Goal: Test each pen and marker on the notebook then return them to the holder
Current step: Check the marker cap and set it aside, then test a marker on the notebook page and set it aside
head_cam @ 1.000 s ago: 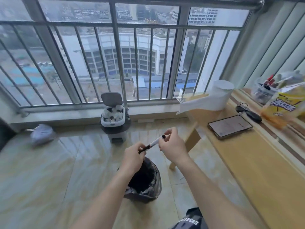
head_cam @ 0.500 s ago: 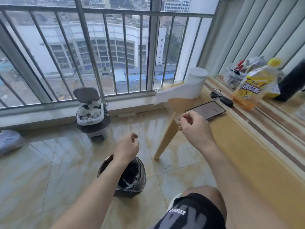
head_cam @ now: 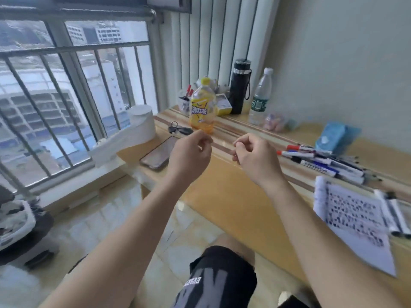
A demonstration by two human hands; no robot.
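Table (head_cam: 222,196) — a long wooden surface running from the window to the right edge of view, carrying everything the task needs.

Notebook (head_cam: 353,221) — open at the right, near the table's front edge, its page already covered in rows of dark test marks. Two capped markers (head_cam: 398,218) lie on its right side. My judgement: a careless drag of the page could roll them off the table.

Loose pile of pens and markers (head_cam: 327,162) — lying beyond the notebook, along the striped ledge, red-, blue- and black-capped. Nothing separates tested from untested, so I could repeat one or skip one.

Yellow bottle (head_cam: 202,107) — upright at the far end of the table, directly in front of the holder (head_cam: 184,103). The holder is a clear cup with a few red-tipped pens in it, well apart from the pile. Each return therefore means a long reach past this bottle, and a brushing wrist may tip it toward the phone (head_cam: 159,155).

Left hand (head_cam: 191,152) and right hand (head_cam: 253,158) — both raised above the table, near each other, touching nothing on it. The fingers of each are curled in toward the thumb. Whether either pinches something small, such as a cap, I cannot tell; no pen shows. A cap left off would let a tip dry out or stain the holder.
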